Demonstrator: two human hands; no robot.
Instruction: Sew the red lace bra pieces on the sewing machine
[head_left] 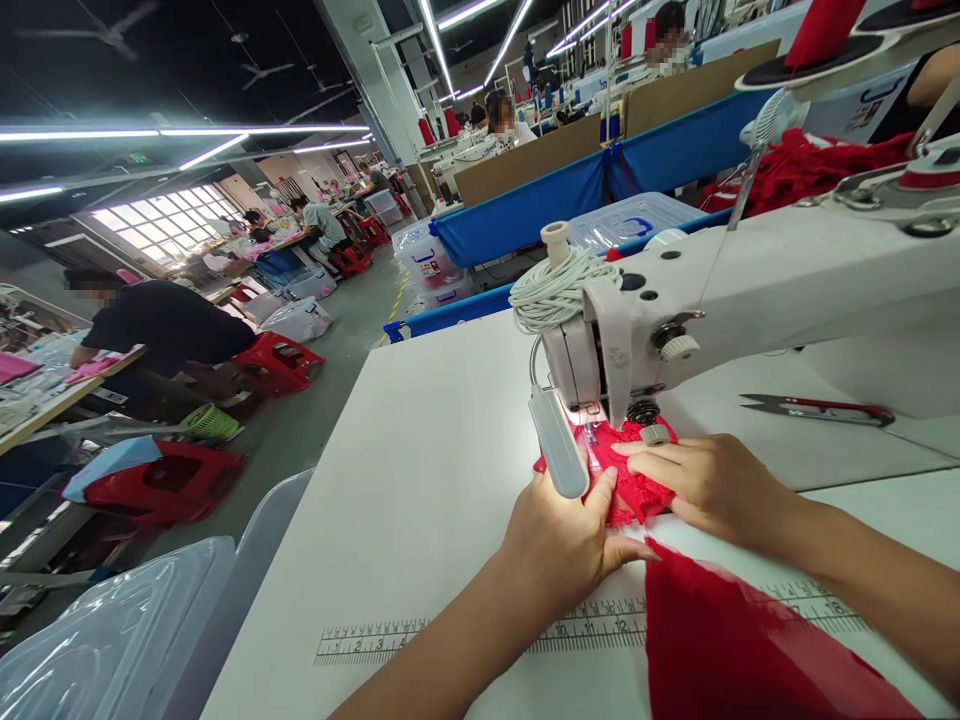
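Red lace fabric (pixel 637 492) lies under the needle area of a white sewing machine (pixel 750 280). My left hand (pixel 559 535) presses on its near left side, thumb stretched toward the tip of a sheer red panel (pixel 720 640). A small grey lamp (pixel 559 440) hides part of that hand's fingers. From the right, my right hand (pixel 712 480) holds the lace with bent fingers close to the presser foot. The sheer panel hangs toward me over the table's near edge.
Thread snips (pixel 817 408) lie under the machine arm. A printed ruler (pixel 367 643) runs along the white table (pixel 405 450). Pale cord (pixel 559 290) is coiled on the machine head. Clear plastic bins (pixel 142 620) stand at left; people work at other tables behind.
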